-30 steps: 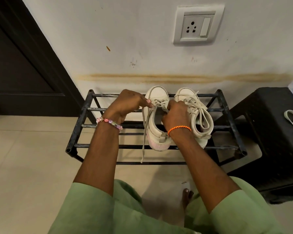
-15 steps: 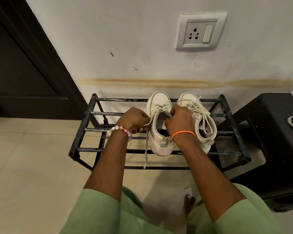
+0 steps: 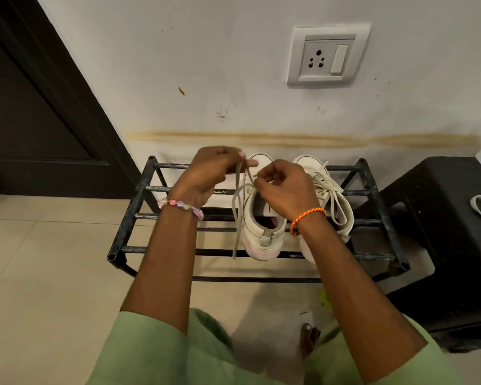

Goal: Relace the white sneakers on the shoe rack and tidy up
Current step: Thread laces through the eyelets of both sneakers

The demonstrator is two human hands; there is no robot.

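- Nearest me, at the bottom of the frame: my two green sleeves and one bare foot (image 3: 308,339) on the tiled floor.
- Mid-frame, my left hand (image 3: 206,173) has risen from beside the shoe half a second ago to above the toe; its fingers pinch the lace (image 3: 237,215), drawing it up and leftward, while one loose tail hangs below the rack's front bar.
- My right hand (image 3: 285,190) has barely shifted; it sits over the shoe's mouth, fingers curled and pinching the lace at the eyelets, though the exact grip is blurred.
- My reading: I am pulling slack through, so this left sneaker (image 3: 263,237) is mid-lacing, not yet tied.
- Count: two white sneakers side by side on the shoe rack (image 3: 128,218), centre of the frame; the right sneaker (image 3: 333,201) already carries laces in loops.
- Two bracelets, one per wrist.
- One black stool (image 3: 439,232) at the right edge.
- Farthest: one wall socket (image 3: 326,55), upper right; one dark door (image 3: 39,107), upper left.
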